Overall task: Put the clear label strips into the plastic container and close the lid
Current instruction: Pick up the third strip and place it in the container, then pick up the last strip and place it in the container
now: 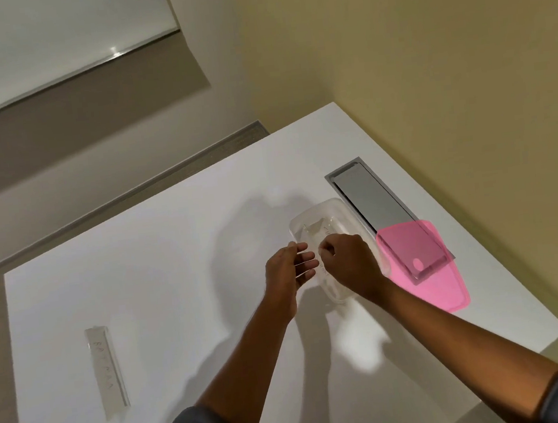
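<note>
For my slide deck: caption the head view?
Both hands over clear plastic container; pink lid beside it.

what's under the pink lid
The pink lid lies partly over the near end of the metal panel set in the white table; the panel shows dimly through it. Nothing else is visible beneath.

both hands, left hand (285, 267) and right hand (348, 259), over clear container (331, 212); pink lid (440, 284) beside it.

Pink lid (440, 284); clear container (319, 217); white table (157, 275).
</note>
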Motion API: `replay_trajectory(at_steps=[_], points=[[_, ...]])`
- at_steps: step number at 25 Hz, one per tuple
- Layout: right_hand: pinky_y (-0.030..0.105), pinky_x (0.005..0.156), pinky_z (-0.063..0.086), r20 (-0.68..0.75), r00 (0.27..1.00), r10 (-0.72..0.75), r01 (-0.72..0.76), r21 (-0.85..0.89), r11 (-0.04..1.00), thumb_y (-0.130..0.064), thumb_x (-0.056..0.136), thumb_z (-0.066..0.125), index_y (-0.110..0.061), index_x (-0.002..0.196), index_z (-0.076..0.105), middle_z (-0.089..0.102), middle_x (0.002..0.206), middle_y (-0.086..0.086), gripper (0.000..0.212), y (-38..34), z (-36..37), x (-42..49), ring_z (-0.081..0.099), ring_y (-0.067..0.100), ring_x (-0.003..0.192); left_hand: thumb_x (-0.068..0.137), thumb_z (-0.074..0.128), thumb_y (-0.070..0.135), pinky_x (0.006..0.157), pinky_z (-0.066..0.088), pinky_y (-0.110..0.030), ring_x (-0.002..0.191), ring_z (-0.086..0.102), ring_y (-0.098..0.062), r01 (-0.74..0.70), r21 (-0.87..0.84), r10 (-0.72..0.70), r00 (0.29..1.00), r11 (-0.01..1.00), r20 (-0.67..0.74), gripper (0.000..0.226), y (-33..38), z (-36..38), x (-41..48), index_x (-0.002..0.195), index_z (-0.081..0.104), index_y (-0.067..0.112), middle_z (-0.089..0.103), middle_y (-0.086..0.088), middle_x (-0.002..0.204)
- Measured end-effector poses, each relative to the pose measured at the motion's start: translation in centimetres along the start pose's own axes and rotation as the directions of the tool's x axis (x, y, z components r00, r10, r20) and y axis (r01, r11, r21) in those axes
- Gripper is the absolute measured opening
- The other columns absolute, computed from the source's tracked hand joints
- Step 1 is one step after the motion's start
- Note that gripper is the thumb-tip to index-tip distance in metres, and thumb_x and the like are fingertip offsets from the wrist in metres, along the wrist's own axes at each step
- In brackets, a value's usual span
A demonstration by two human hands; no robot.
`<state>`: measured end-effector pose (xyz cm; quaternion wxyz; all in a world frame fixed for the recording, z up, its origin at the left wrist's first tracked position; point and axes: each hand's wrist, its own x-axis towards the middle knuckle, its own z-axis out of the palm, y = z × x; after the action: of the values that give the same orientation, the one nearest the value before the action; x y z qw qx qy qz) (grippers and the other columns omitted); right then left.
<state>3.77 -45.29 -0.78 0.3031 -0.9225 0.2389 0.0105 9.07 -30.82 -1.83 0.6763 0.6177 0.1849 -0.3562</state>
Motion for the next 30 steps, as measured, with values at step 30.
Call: replay_trajectory(at_steps=[30], points=[[0.032, 0.072, 0.054, 0.781, 0.623, -0.049, -0.192, 0.213, 0.958, -0.012, 0.09, 0.076, 0.016, 0.107, 0.068, 0.063, 0.088, 0.009, 0.034, -26.2, 27.5, -14.5, 0.057, 0.022, 0.08, 0.102, 0.073, 0.012, 0.109, 0.06, -0.05, 0.126, 0.07, -0.039, 0.049, 0.161, 0.098, 0.612, 0.986, -0.785, 0.04, -8.2, -40.5, -11.3, 0.14, 0.064, 0.005, 0.072, -0.02, 0.137]])
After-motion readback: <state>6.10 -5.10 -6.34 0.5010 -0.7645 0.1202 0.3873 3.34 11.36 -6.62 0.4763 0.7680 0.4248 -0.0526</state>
